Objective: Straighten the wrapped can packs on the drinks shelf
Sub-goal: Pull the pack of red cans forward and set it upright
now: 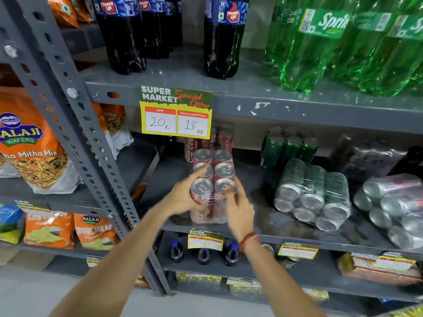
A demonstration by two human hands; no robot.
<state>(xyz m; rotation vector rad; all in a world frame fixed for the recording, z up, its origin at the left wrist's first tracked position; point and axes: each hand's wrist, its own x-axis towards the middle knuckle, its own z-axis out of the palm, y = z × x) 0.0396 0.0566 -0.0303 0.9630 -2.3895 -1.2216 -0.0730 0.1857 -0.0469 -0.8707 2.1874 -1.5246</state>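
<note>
A wrapped pack of red cola cans (pixel 214 172) stands upright at the front of the middle drinks shelf (pixel 274 234). My left hand (pixel 183 197) grips its left side, thumb across a can top. My right hand (pixel 238 209) holds its right front corner, fingers on a can top. A wrapped pack of green cans (pixel 313 195) lies on its side, skewed, to the right. Another wrapped pack of silver cans (pixel 393 207) lies tilted at the far right. Upright green cans (pixel 288 147) and red cans (pixel 219 138) stand at the back.
A yellow price card (pixel 175 112) hangs from the upper shelf's edge above the red pack. Tall cola bottles (pixel 123 33) and green soda bottles (pixel 343 46) stand above. Snack bags (pixel 32 145) fill the left rack beyond a grey post (pixel 87 138).
</note>
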